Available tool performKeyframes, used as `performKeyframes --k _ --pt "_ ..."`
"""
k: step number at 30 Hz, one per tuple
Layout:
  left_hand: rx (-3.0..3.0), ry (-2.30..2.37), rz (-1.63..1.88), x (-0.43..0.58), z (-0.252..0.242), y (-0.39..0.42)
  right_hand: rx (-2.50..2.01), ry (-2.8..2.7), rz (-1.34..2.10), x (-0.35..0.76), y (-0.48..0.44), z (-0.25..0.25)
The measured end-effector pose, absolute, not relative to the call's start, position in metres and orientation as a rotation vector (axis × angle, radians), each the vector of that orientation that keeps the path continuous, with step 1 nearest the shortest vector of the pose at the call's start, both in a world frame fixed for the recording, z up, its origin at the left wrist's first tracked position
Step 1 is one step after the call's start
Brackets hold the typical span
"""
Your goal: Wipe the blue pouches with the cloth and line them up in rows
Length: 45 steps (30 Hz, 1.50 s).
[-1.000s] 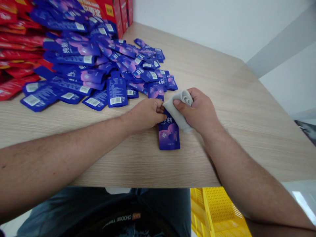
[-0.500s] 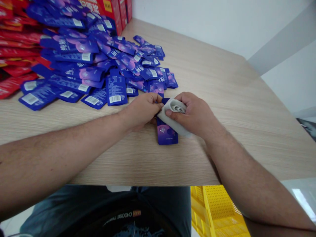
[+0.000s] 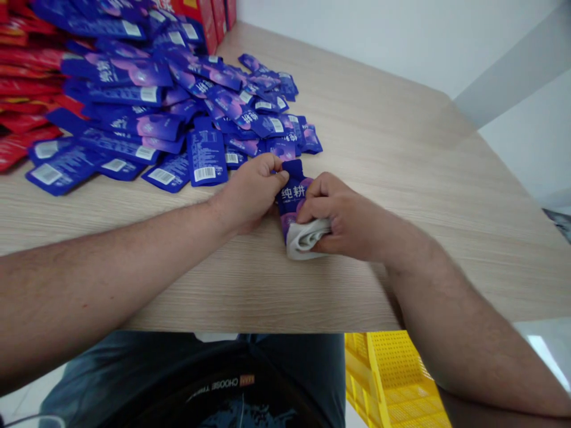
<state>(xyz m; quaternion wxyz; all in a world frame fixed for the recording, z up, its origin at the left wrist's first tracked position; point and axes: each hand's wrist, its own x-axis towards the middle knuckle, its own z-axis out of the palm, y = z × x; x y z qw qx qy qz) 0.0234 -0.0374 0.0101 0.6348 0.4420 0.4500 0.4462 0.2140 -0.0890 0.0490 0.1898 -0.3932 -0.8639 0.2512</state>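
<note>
Between my hands is a blue-and-purple pouch (image 3: 292,194) with white characters on its front. My left hand (image 3: 257,189) pinches its upper left edge, the thumb on top and the other fingers mostly hidden. A folded whitish cloth (image 3: 307,239) is in my right hand (image 3: 343,215), whose fingers close round it. The cloth covers the lower part of the pouch, so its bottom end is hidden. Just beyond my left hand lies a heap of similar blue pouches (image 3: 207,151), some with barcodes showing.
Red packets (image 3: 29,89) are piled at the far left, and red boxes (image 3: 207,24) stand behind the heap. The wooden table (image 3: 401,154) reaches to a white wall. Below its front edge, at right, is a yellow plastic crate (image 3: 397,374).
My right hand has moved the cloth down the pouch, from its upper part to its lower end. The printed characters are now uncovered. My left hand still pinches the upper edge.
</note>
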Motion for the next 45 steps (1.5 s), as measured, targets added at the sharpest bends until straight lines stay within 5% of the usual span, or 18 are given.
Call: performKeyframes --k 9,21,26,45 --pt "0.974 0.97 0.957 0.027 0.016 -0.041 -1.542 -1.76 0.368 0.232 -0.058 0.039" --pt "0.743 0.662 0.954 0.014 0.03 -0.039 -1.226 -1.455 1.716 0.22 -0.073 0.036" --pt "0.773 0.711 0.925 0.013 0.037 -0.043 -1.012 -1.507 1.928 0.211 -0.079 0.032" --pt "0.943 0.922 0.967 0.023 0.017 -0.042 -1.534 -1.592 1.318 0.218 -0.073 0.037"
